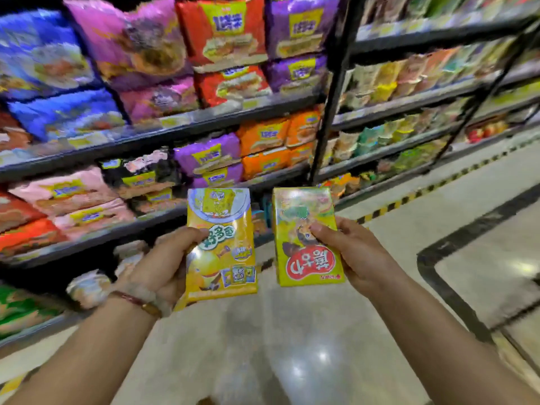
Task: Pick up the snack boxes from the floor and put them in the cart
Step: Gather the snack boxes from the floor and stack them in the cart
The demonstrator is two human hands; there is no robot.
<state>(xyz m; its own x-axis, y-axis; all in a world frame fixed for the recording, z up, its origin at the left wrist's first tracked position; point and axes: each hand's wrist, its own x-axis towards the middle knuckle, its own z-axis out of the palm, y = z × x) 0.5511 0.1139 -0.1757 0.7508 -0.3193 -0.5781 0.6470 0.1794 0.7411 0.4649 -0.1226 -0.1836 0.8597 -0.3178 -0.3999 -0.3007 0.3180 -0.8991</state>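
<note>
A: From the head camera, what are the hands doing?

B: The left hand (pixel 163 258) grips a yellow cartoon snack box (pixel 220 244), thumb curled over its front. The right hand (pixel 353 252) pinches a second yellow snack box (pixel 306 238) by its right edge, its red logo upside down.

A: Where are the boxes?

B: Both are upright in the air, side by side and slightly apart, above the glossy floor (pixel 292 346). A bracelet (pixel 134 301) circles the left wrist. Blurred shelves (pixel 175 124) of noodle packs (pixel 230 33) stand behind them.
</note>
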